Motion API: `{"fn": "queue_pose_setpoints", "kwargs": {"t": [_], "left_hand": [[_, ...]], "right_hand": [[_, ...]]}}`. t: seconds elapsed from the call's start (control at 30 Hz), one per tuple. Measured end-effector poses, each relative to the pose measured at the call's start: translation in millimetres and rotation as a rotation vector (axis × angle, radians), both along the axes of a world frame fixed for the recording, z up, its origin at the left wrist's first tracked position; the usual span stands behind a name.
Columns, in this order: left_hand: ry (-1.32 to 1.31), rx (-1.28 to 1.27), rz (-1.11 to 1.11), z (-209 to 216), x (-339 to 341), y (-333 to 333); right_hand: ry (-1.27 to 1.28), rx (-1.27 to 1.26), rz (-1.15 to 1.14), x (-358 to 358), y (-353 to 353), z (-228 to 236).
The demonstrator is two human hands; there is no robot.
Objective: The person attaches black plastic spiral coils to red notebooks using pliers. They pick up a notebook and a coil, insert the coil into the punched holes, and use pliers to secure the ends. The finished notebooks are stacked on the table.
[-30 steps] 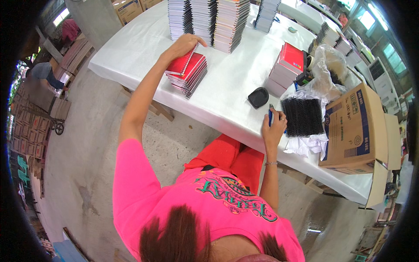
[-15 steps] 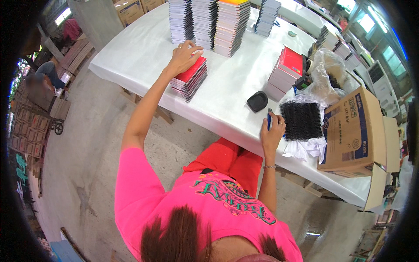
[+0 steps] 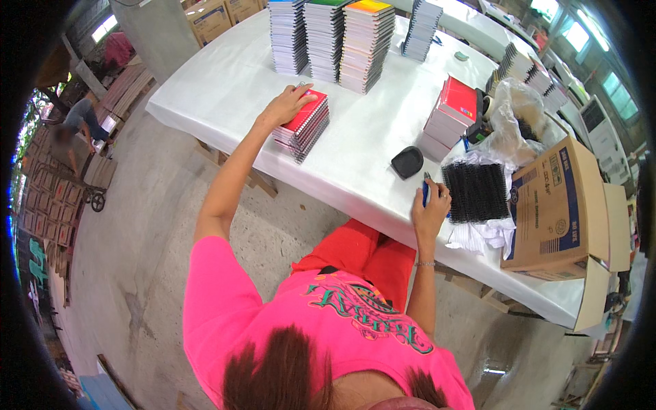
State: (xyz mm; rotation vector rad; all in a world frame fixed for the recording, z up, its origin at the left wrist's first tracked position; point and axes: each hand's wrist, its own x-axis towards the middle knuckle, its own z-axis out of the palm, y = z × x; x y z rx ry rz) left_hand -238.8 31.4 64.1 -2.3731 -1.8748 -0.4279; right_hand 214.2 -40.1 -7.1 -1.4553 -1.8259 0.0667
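My left hand rests on the far left part of a short stack of red-covered spiral notebooks, fingers stretched over the top cover. Near the table's front edge, my right hand is closed around a small blue-handled tool with a dark metal tip, which looks like pliers. Just beyond it lies a black rounded object. To its right, a bundle of black plastic binding coils sits on crumpled white wrapping. Behind these stands a block of red-covered booklets.
Tall stacks of spiral notebooks with blue, green and yellow covers stand at the back of the white-covered table. An open cardboard box and a clear plastic bag are on the right. A person bends down at far left.
My left hand has come lower and nearer over the red notebooks. My right hand still holds the blue-handled tool. The whole view has shifted slightly.
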Motion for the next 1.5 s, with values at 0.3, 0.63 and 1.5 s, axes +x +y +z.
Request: {"fn": "queue_pose_setpoints", "kwargs": {"t": [0.3, 0.63, 1.5], "left_hand": [[-0.245, -0.057, 0.198, 20.4, 22.8, -14.0], [-0.497, 0.257, -0.088, 113.2, 110.0, -61.8], [-1.407, -0.183, -0.291, 57.6, 232.8, -125.6]], "right_hand": [[0.044, 0.029, 0.011, -0.5, 3.2, 0.0], [0.292, 0.203, 0.058, 22.9, 78.6, 80.3], [1.087, 0.039, 0.393, -8.3, 86.7, 151.2]]}}
